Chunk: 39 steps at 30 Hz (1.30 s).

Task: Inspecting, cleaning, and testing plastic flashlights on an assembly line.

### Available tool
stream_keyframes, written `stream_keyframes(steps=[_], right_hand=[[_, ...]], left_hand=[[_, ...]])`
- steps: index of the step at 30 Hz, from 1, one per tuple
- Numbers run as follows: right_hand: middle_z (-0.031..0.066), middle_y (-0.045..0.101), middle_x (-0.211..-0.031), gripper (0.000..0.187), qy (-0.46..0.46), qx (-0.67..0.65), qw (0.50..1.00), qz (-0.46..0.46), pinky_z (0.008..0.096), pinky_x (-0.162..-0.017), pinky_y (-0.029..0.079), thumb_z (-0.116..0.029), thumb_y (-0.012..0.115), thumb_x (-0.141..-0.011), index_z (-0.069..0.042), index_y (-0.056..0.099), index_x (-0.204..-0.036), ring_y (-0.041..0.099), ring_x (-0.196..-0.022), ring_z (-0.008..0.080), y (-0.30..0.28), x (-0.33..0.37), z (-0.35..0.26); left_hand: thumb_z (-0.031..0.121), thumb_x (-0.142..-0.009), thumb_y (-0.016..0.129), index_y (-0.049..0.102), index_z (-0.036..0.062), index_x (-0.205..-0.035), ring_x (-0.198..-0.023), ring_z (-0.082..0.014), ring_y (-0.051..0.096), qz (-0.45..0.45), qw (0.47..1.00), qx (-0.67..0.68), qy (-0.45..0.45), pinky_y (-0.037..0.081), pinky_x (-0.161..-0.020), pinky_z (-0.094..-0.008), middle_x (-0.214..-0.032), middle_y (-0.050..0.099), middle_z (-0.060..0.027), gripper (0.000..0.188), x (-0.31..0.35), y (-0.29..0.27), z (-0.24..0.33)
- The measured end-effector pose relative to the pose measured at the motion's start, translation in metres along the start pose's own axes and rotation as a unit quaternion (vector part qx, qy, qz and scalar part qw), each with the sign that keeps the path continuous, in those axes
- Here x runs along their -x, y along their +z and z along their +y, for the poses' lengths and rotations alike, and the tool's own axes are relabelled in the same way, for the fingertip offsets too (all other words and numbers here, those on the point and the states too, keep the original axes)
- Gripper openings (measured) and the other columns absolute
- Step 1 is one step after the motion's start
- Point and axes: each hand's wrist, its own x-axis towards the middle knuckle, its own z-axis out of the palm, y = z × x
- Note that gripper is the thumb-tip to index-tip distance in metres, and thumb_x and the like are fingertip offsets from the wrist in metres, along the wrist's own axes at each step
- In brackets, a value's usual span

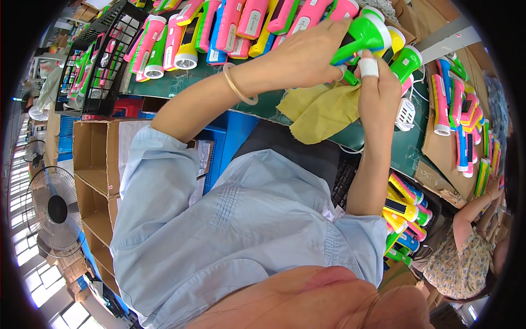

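1. Green flashlight (368, 35), held up in front of the person, over the surface (404, 155); that broad green top is smooth, with pale scuffs.
2. Cardboard compartments (98, 147) stand at the person's left: matte brown, box-shaped, open-fronted.
3. Fan (57, 209), with a round cage of thin wire and a dark hub, stands beyond them.
4. Black basket (106, 23), a rigid open grid, holds more flashlights at the surface's left end.
5. Row of flashlights (253, 19) lies side by side along the surface: glossy plastic in pink, green, yellow and blue, with flared heads; one yellow head shows a silvery reflector. Several pink bodies carry small pale labels, printed too finely to read.
6. Yellow cloth (322, 114), soft and creased, droops over the near edge below the hands.
7. Left hand (312, 52) is closed around the green flashlight's body. Right hand (382, 88) has its fingers bent up against the underside; whether it grips cannot be told. The flashlight's flared head has a white rim.
8. White power strip (405, 114), hard and slotted, sits right of the cloth.
9. Bracelet (239, 85), a smooth pale ring, circles the left wrist.
10. White wrap (369, 67) bands one right-hand digit.
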Motion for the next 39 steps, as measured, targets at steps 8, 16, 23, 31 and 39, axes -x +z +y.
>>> stream_keyframes(steps=[8, 16, 23, 31, 39], right_hand=[[-0.0059, 0.045, -0.066, 0.022, 0.102, -0.176, 0.979, 0.020, 0.0169, -0.046, 0.023, -0.016, 0.048, -0.092, -0.002, 0.061, -0.103, 0.032, -0.052, 0.0010, -0.035, 0.046, 0.019], [0.0113, 0.062, -0.092, 0.037, 0.021, -0.148, 0.988, -0.045, 0.0266, -0.071, 0.045, -0.020, 0.040, -0.094, 0.000, 0.050, -0.123, 0.058, -0.085, 0.0154, -0.013, 0.035, 0.020], [0.0101, 0.059, -0.103, 0.048, 0.176, -0.338, 0.903, -0.200, 0.0262, -0.086, 0.041, -0.028, 0.060, -0.085, 0.008, 0.053, -0.116, 0.054, -0.095, 0.0137, 0.011, 0.032, 0.022], [0.0067, 0.060, -0.100, 0.050, 0.181, -0.356, 0.901, -0.169, 0.0266, -0.086, 0.040, -0.029, 0.069, -0.080, 0.005, 0.056, -0.114, 0.053, -0.092, 0.0116, 0.027, 0.042, 0.037], [0.0045, 0.056, -0.084, 0.040, 0.211, -0.230, 0.927, -0.207, 0.0246, -0.073, 0.042, -0.029, 0.062, -0.085, 0.005, 0.055, -0.105, 0.049, -0.078, 0.0100, 0.035, 0.047, 0.045]], left_hand=[[0.045, -0.092, 0.044, 0.057, -0.0032, -0.105, -0.068, -0.0139, 0.058, -0.109, 0.920, 0.283, -0.249, 0.048, -0.057, -0.0252, -0.082, 0.061, -0.0053, 0.051, -0.052, -0.122, -0.050], [0.043, -0.086, 0.054, 0.056, 0.0013, -0.105, -0.066, -0.0108, 0.058, -0.036, 0.876, 0.405, -0.259, 0.048, -0.056, -0.0269, -0.079, 0.061, -0.0059, 0.046, -0.048, -0.071, -0.006], [0.038, -0.091, 0.042, 0.054, -0.0002, -0.095, -0.060, -0.0127, 0.055, 0.129, 0.738, 0.619, -0.234, 0.046, -0.050, -0.0271, -0.075, 0.056, -0.0083, 0.040, -0.004, 0.000, 0.020], [0.031, -0.091, 0.032, 0.054, -0.0040, -0.096, -0.074, -0.0194, 0.055, 0.323, 0.786, 0.405, -0.336, 0.044, -0.067, -0.0313, -0.083, 0.059, -0.0123, 0.042, -0.001, 0.036, 0.017], [0.034, -0.092, 0.031, 0.060, 0.0049, -0.081, -0.049, -0.0139, 0.049, 0.189, 0.651, 0.639, -0.365, 0.042, -0.044, -0.0275, -0.063, 0.055, -0.0041, 0.042, 0.004, 0.054, -0.020]])
